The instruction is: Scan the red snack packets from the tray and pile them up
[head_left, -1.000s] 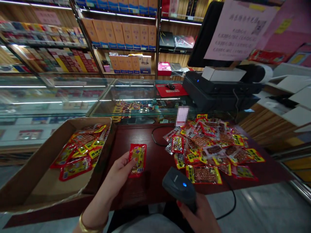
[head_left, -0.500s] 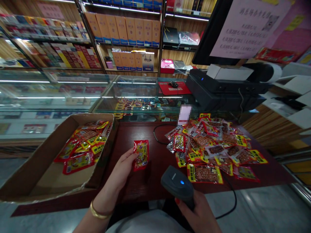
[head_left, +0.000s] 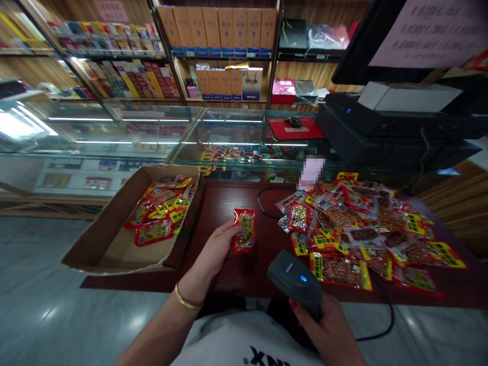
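Observation:
Between the thumb and fingers of my left hand [head_left: 214, 254] is a small red-edged snack packet [head_left: 246, 231], held upright just above the dark red table [head_left: 224, 198]. My right hand [head_left: 324, 325] is wrapped round the handle of a dark grey barcode scanner [head_left: 295, 279], whose blue light is lit. The scanner's head points left, towards the packet, with a gap between them. To the right lies a heap of snack packets [head_left: 343, 223] in red, yellow and clear wrapping. On the left, an open cardboard box [head_left: 102, 254] holds several similar packets [head_left: 156, 230].
Behind the table stands a glass display counter [head_left: 229, 132] with a red mouse mat [head_left: 280, 133] on it. A dark till machine [head_left: 366, 132] and a monitor [head_left: 354, 56] rise at the right. The scanner's black cable [head_left: 392, 315] hangs over the front edge.
The whole view has shifted, so the scene sits further right in the picture. Both hands keep their hold on the packet and the scanner, with little movement relative to the table.

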Demonstrator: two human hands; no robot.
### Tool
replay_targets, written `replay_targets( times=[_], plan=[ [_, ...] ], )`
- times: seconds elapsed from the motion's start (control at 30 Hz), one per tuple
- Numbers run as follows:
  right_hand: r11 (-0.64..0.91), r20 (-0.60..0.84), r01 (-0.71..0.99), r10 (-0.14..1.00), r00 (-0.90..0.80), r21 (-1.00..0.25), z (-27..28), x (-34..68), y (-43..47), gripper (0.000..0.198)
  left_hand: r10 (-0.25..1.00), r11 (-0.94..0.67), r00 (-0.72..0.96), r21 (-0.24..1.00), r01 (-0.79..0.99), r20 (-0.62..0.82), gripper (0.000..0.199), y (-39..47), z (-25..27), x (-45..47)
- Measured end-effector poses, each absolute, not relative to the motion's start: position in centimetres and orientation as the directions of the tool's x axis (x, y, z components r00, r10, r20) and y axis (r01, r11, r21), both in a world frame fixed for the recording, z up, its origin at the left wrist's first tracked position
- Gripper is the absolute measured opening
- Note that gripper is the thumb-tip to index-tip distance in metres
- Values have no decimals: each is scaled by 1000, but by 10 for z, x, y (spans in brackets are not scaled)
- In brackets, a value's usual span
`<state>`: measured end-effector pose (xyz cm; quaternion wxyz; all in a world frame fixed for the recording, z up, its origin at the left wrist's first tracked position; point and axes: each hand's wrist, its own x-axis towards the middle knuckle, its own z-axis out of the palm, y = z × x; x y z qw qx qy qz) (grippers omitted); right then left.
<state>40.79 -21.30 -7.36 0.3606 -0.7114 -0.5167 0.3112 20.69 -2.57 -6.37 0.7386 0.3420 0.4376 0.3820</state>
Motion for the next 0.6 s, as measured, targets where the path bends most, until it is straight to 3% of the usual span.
replay_targets(
  times=[0.37, 0.6],
  plan=[
    [-213, -80, 494, 958, 276, -843, -67, 410, -210, 27, 861, 475, 339, 837, -270, -379, 33, -27, -62, 208],
    [-284, -137, 485, 939, 317, -827, -70, 413, -215, 41, 873, 479, 306, 790, -383, -381, 35, -28, -62, 213]
  ],
)
